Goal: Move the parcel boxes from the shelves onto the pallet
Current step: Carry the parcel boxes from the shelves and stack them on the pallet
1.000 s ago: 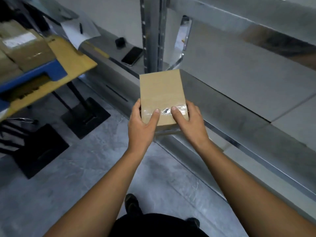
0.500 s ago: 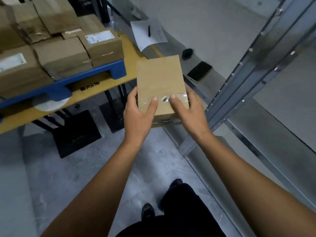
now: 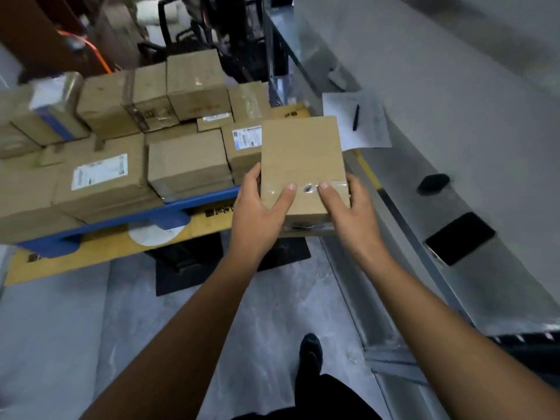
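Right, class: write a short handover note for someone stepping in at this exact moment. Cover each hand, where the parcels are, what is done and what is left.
Left hand: gripping the near left edge of the plain brown cardboard parcel box, thumb on top.
Right hand: gripping its near right edge, thumb on the clear tape.
The box is in the air beside the blue plastic pallet, not yet set down.
Done: many taped brown parcels already stacked on the pallet.
Left: place this box on the stack. The grey metal shelf in view shows no further parcels.
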